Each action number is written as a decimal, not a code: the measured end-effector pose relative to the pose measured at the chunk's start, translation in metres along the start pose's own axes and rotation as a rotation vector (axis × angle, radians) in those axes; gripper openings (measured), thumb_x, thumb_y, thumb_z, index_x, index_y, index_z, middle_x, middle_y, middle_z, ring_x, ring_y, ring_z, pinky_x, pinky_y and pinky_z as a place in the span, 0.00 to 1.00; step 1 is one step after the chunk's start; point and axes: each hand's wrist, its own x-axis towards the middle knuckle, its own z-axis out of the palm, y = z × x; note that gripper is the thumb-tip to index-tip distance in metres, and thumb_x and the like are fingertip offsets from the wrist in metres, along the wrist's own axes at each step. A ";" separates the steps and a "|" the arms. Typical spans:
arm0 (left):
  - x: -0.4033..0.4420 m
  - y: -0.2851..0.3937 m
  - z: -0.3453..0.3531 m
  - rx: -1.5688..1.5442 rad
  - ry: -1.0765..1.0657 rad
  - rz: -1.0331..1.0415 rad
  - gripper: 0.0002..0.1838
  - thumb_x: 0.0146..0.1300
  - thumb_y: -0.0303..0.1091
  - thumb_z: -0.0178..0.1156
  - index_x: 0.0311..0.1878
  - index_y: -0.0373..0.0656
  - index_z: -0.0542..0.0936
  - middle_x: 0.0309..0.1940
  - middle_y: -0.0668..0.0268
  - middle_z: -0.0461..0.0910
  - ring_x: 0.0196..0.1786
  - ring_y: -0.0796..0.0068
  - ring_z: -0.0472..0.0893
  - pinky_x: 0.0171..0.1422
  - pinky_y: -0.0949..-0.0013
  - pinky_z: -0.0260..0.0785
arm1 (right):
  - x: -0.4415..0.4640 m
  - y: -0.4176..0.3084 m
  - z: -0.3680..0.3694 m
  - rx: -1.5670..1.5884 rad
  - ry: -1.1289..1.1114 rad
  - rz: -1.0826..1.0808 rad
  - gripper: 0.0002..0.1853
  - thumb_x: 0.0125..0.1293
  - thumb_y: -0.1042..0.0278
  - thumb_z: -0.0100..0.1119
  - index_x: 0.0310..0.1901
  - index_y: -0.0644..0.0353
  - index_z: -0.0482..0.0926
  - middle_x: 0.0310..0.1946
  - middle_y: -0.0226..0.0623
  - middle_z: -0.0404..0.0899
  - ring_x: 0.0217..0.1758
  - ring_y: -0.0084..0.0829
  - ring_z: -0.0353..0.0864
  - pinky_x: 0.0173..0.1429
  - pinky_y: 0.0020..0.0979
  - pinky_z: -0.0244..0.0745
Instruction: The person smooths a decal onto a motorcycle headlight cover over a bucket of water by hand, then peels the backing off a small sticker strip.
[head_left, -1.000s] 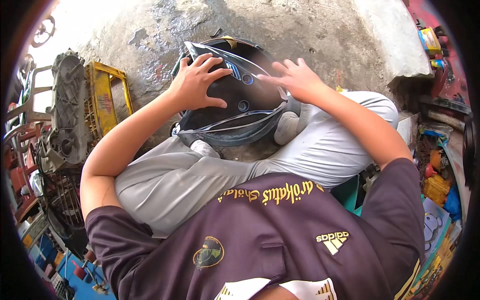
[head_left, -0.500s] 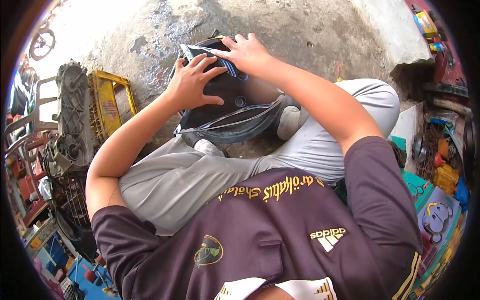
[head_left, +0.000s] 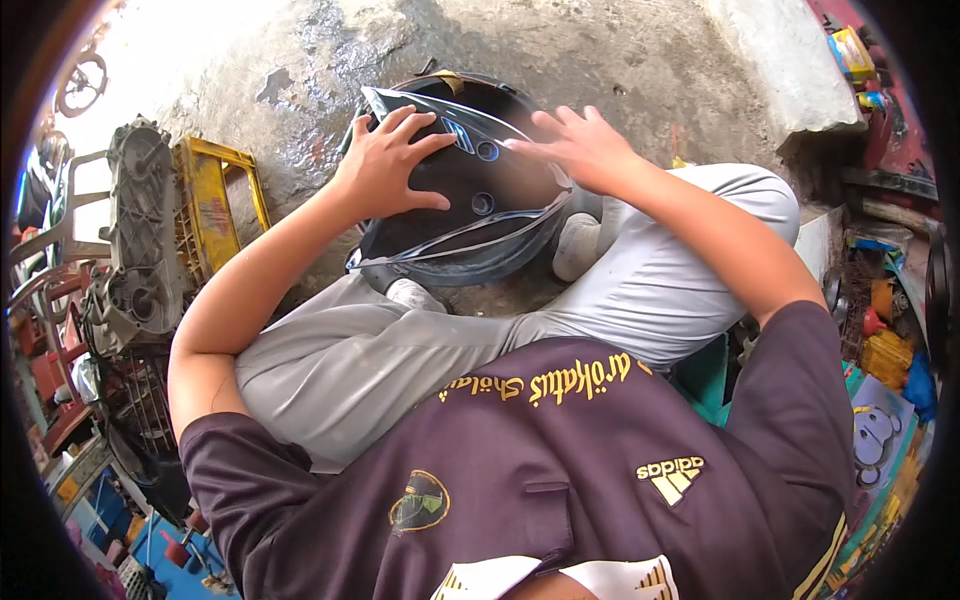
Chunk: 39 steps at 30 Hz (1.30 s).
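A glossy black panel (head_left: 450,205) with a blue-and-white decal and two round holes rests across a round black tub (head_left: 480,270) between my legs. My left hand (head_left: 395,165) lies spread on the panel's left part, fingers apart. Over the panel's right edge is my right hand (head_left: 575,150), its fingers apart and nothing held in them; whether its fingertips touch the panel cannot be made out. A piece of yellow tape (head_left: 450,82) shows at the tub's far rim.
On the left stand a yellow crate (head_left: 215,205) and a grey metal engine casing (head_left: 145,230). A concrete block (head_left: 800,80) is at the upper right. Assorted parts and a picture board (head_left: 880,430) lie on the right. Wet patches mark the concrete floor (head_left: 640,60).
Half a second ago my right hand was at the panel's far left end beside my left hand; now it is back at the right edge. My left hand and the panel stay in place.
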 end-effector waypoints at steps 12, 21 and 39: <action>0.001 0.002 0.002 0.053 -0.003 0.001 0.49 0.54 0.75 0.72 0.78 0.66 0.75 0.79 0.60 0.70 0.84 0.53 0.64 0.76 0.23 0.58 | 0.172 -0.020 -0.003 0.134 -0.011 0.182 0.29 0.81 0.56 0.50 0.79 0.15 0.68 0.80 0.35 0.67 0.76 0.43 0.74 0.69 0.52 0.76; -0.001 -0.001 0.008 -0.022 0.040 -0.003 0.48 0.53 0.72 0.74 0.77 0.65 0.76 0.80 0.61 0.69 0.85 0.53 0.62 0.76 0.19 0.57 | 0.093 -0.005 0.002 0.120 0.011 0.025 0.37 0.74 0.61 0.59 0.82 0.21 0.65 0.74 0.43 0.71 0.70 0.43 0.78 0.63 0.46 0.79; -0.004 0.001 0.002 -0.015 0.029 0.013 0.49 0.53 0.71 0.76 0.78 0.68 0.74 0.80 0.62 0.69 0.86 0.55 0.61 0.78 0.24 0.57 | -0.024 0.001 0.010 0.491 0.145 -0.056 0.17 0.65 0.70 0.67 0.55 0.51 0.90 0.41 0.39 0.80 0.44 0.43 0.85 0.49 0.43 0.81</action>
